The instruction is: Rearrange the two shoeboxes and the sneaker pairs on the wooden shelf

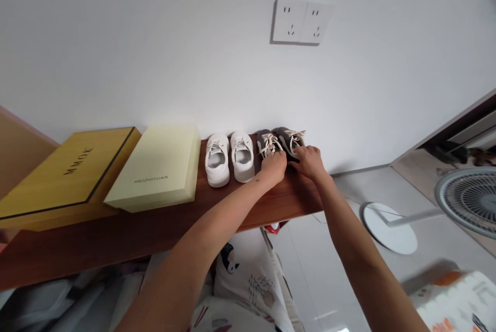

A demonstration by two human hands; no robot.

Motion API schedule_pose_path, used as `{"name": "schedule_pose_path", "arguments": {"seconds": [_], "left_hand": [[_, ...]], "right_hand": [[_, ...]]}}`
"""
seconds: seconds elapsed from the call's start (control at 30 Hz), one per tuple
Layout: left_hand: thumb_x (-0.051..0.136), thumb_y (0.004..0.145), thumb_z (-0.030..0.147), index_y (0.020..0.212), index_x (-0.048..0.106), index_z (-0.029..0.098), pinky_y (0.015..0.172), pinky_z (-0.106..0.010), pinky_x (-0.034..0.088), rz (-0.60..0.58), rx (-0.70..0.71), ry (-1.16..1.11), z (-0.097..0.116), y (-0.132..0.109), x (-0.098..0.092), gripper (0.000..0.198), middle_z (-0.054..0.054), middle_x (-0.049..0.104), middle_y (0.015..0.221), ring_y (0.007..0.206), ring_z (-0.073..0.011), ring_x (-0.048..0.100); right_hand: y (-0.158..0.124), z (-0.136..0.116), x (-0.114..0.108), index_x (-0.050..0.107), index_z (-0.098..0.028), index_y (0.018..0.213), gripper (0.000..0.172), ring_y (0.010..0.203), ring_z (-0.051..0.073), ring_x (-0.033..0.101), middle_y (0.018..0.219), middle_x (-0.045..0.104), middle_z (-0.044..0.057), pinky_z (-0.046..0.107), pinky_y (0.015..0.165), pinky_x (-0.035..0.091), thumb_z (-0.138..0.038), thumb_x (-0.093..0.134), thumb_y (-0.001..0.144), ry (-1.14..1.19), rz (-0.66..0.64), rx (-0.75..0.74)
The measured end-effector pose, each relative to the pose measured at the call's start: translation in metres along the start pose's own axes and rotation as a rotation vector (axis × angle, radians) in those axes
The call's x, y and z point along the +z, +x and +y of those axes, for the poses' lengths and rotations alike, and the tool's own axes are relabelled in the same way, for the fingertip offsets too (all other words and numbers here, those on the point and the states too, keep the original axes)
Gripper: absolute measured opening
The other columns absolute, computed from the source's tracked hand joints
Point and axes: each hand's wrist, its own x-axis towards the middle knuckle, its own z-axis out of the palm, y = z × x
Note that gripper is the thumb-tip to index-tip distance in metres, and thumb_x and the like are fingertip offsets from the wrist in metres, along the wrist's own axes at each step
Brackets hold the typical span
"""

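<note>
Grey shoes (266, 140) (285, 139) (one per hand (274, 166) (309, 160))

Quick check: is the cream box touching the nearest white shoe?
Apart: the head view shows a strip of brown shelf between the box and the shoe.

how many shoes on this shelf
4: left white shoe by the cream box, right white shoe, left dark shoe at left hand, right dark shoe at right hand.

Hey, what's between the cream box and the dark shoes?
A pair of white shoes stands between the cream box and the dark shoes, as the head view shows.
</note>
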Motion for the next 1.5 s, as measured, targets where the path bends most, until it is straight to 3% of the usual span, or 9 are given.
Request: {"name": "schedule_pose_path", "arguments": {"seconds": [0.37, 0.5, 0.63, 0.87, 1.03, 1.13, 1.23, 1.4, 1.5], "left_hand": [[0.065, 0.084, 0.014, 0.115, 0.050, 0.014, 0.092, -0.039, 0.050, 0.032, -0.002, 0.120, 0.002, -0.002, 0.008, 0.035, -0.018, 0.061, 0.117, 0.122, -0.0304, 0.053], [0.062, 0.084, 0.011, 0.119, 0.051, 0.011, 0.090, -0.039, 0.051, 0.142, 0.020, 0.139, -0.001, -0.007, 0.016, 0.036, -0.018, 0.061, 0.117, 0.118, -0.0311, 0.054], [0.059, 0.086, 0.012, 0.136, 0.041, 0.013, 0.091, -0.042, 0.051, 0.308, 0.066, 0.082, -0.006, -0.024, 0.021, 0.054, -0.018, 0.056, 0.127, 0.118, -0.0309, 0.054], [0.050, 0.093, 0.021, 0.123, 0.054, 0.019, 0.094, -0.037, 0.050, 0.443, 0.275, -0.181, -0.027, -0.104, -0.003, 0.030, -0.010, 0.062, 0.118, 0.106, -0.0220, 0.060], [0.047, 0.096, 0.024, 0.096, 0.065, 0.021, 0.077, -0.030, 0.050, 0.351, 0.345, -0.239, -0.075, -0.204, -0.009, 0.018, -0.004, 0.067, 0.086, 0.078, -0.0156, 0.063], [0.052, 0.094, 0.030, 0.084, 0.066, 0.021, 0.074, -0.029, 0.049, 0.381, 0.155, -0.355, -0.117, -0.264, -0.007, 0.019, -0.003, 0.067, 0.076, 0.071, -0.0146, 0.061], [0.051, 0.093, 0.041, 0.076, 0.061, 0.020, 0.069, -0.029, 0.049, 0.611, -0.290, -0.610, -0.171, -0.309, -0.013, 0.029, -0.003, 0.062, 0.069, 0.067, -0.0149, 0.058], [0.061, 0.086, 0.044, 0.094, 0.049, 0.023, 0.071, -0.027, 0.051, 1.331, -0.973, -1.125, -0.274, -0.337, -0.066, 0.026, 0.000, 0.055, 0.092, 0.078, -0.0110, 0.057], [0.068, 0.080, 0.041, 0.098, 0.047, 0.024, 0.071, -0.031, 0.053, 1.395, -1.172, -1.302, -0.319, -0.338, -0.104, 0.032, 0.000, 0.051, 0.099, 0.082, -0.0123, 0.053]], "right_hand": [[-0.008, -0.010, 0.009, 0.056, -0.019, 0.099, 0.027, 0.099, 0.029, 0.054, 0.105, 0.067, 0.013, 0.040, 0.086, 0.033, -0.033, 0.070, 0.080, -0.111, 0.077, -0.041], [-0.011, -0.015, 0.010, 0.056, -0.018, 0.106, 0.035, 0.100, 0.030, 0.053, 0.107, 0.065, 0.014, 0.040, 0.088, 0.035, -0.032, 0.071, 0.078, -0.077, 0.129, -0.009], [-0.020, -0.029, 0.000, 0.055, -0.017, 0.117, 0.037, 0.110, 0.031, 0.051, 0.119, 0.060, 0.016, 0.044, 0.093, 0.038, -0.032, 0.062, 0.084, 0.049, 0.357, 0.079], [-0.075, -0.107, -0.027, 0.058, -0.019, 0.113, 0.027, 0.102, 0.024, 0.060, 0.109, 0.063, 0.011, 0.042, 0.092, 0.048, -0.036, 0.053, 0.092, 0.525, 0.676, 0.088], [-0.133, -0.192, -0.008, 0.062, -0.021, 0.101, 0.022, 0.083, 0.018, 0.064, 0.093, 0.067, 0.005, 0.032, 0.077, 0.053, -0.040, 0.057, 0.091, 1.019, 0.343, 0.166], [-0.158, -0.243, 0.011, 0.062, -0.022, 0.096, 0.027, 0.072, 0.015, 0.062, 0.081, 0.065, 0.002, 0.028, 0.068, 0.051, -0.047, 0.063, 0.087, 1.344, 0.043, 0.249], [-0.162, -0.295, 0.022, 0.062, -0.021, 0.088, 0.036, 0.060, 0.012, 0.054, 0.069, 0.060, -0.002, 0.025, 0.059, 0.047, -0.055, 0.071, 0.077, 1.651, -0.154, 0.387], [-0.112, -0.380, 0.020, 0.060, -0.022, 0.082, 0.038, 0.056, 0.008, 0.049, 0.066, 0.056, -0.006, 0.022, 0.057, 0.046, -0.040, 0.086, 0.061, 2.116, -0.336, 0.783], [-0.068, -0.424, 0.015, 0.059, -0.023, 0.082, 0.029, 0.062, 0.010, 0.054, 0.068, 0.056, -0.004, 0.021, 0.059, 0.048, -0.036, 0.081, 0.068, 2.215, -0.367, 1.120]]}}
